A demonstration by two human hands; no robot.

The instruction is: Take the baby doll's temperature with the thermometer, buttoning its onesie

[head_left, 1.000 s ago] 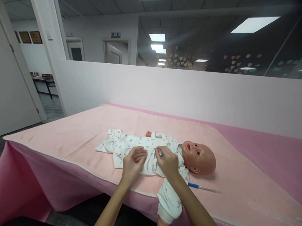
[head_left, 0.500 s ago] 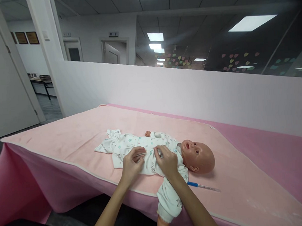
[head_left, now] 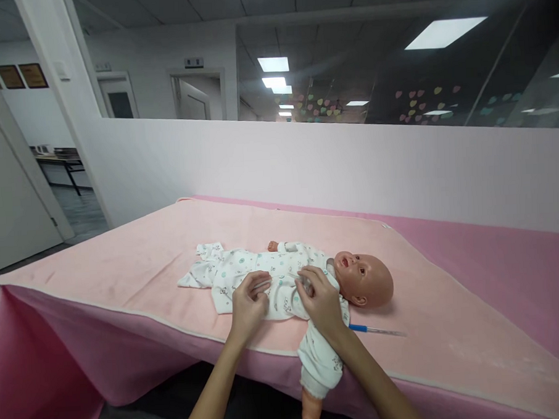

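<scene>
A baby doll [head_left: 365,280] lies on its back, head to the right, in white baby clothes [head_left: 283,305] printed with small animals and green dots. My left hand [head_left: 249,305] is closed over the doll's belly, fingertips pinched on a thin pale strip that looks like a tie of the clothes. Over the chest, my right hand [head_left: 321,297] is curled with its fingers pinched, and a similar pale strip shows at its fingertips. Its exact grip is partly hidden. One sleeved doll arm [head_left: 319,362] hangs over the table's near edge.
A slim clear rod with a blue end [head_left: 377,330], like a glass thermometer, lies beside the doll's head. Beneath is a peach pad [head_left: 138,259] over a pink cloth [head_left: 494,237]. Behind stands a white half wall [head_left: 305,165] with glass above; a door [head_left: 9,178] is at left.
My right hand has shifted slightly right, away from my left, widening the gap between them. The left hand keeps its pinch over the belly. The camera view has shifted a little.
</scene>
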